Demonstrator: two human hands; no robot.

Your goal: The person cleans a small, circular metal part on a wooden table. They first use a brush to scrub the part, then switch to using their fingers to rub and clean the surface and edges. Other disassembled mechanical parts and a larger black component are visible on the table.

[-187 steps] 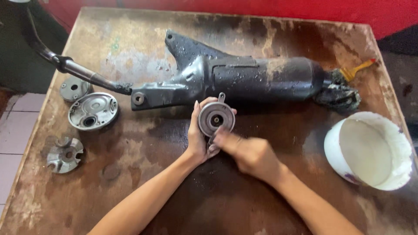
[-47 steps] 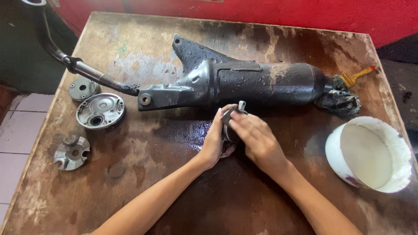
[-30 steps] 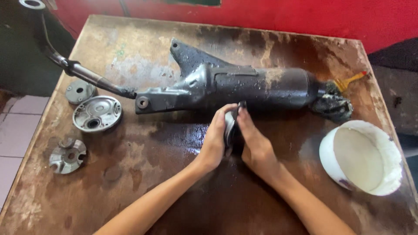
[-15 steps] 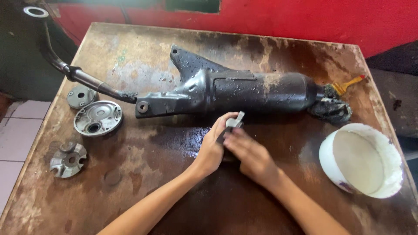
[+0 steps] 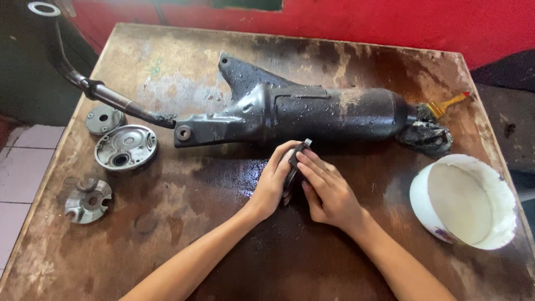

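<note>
Two hands: both meet at the table's middle, clasped on one small part.
Table (image 5: 167, 234): worn, wet wooden top bearing everything, darkest with moisture under the hands.
Exhaust muffler (image 5: 312, 111): long black body lying across the far half, beaded with drops, its pipe reaching off the left corner.
White bowl (image 5: 468, 200): tipped on its side at the right, well apart from the hands.
Round plates (image 5: 125, 146): three metal pieces set aside at the left edge, clear of the wet patch.
Left hand (image 5: 271, 181): curled behind the metal disc (image 5: 294, 164), propping it on edge just in front of the muffler.
Right hand (image 5: 329, 187): fingers pressed flat against the disc's face.
Change: six seconds ago the disc faced up, open to view; now it stands edge-on, mostly hidden between the palms.
</note>
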